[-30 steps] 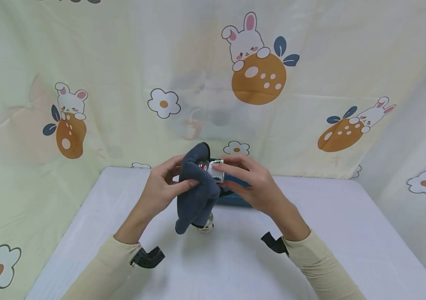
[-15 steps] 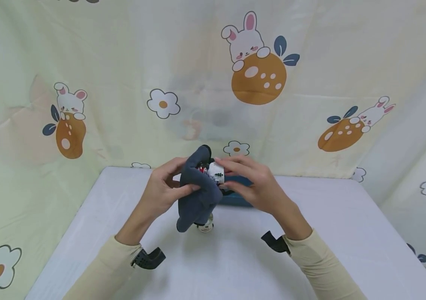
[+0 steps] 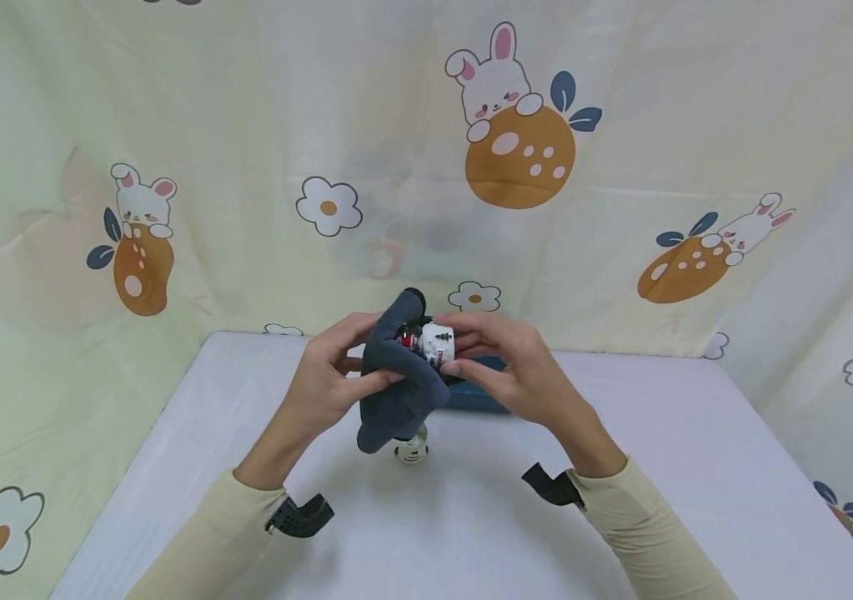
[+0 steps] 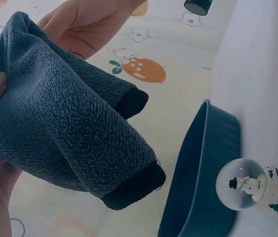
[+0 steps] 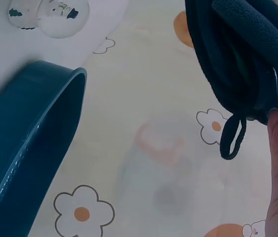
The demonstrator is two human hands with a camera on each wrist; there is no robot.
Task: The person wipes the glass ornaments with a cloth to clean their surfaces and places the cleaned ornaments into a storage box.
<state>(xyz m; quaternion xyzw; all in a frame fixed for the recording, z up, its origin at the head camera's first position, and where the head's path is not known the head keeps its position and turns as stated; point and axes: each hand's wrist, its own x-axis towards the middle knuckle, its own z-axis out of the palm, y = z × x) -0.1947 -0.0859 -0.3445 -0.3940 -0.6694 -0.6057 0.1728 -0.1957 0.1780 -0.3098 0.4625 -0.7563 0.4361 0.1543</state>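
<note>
In the head view my left hand grips a blue-grey terry cloth with dark edging, thumb on its near side. The cloth is folded round the globe end of a snow globe, a bit of red showing inside. My right hand holds the snow globe's white base, printed with a dark tree and red letters, between thumb and fingers. A hanging loop of the cloth dangles in the right wrist view. Below the cloth a second snow globe, with a snowman inside, stands on the white table.
Behind the hands a dark blue plastic bin stands on the white tabletop. A curtain printed with rabbits, oranges and flowers hangs at the back and sides. Black mounts stick out from both wrists.
The held snow globe has turned in the right fingers, bringing the tree and red letters into view. The right fingers have shifted on its base; the cloth has moved slightly right, its lower end higher.
</note>
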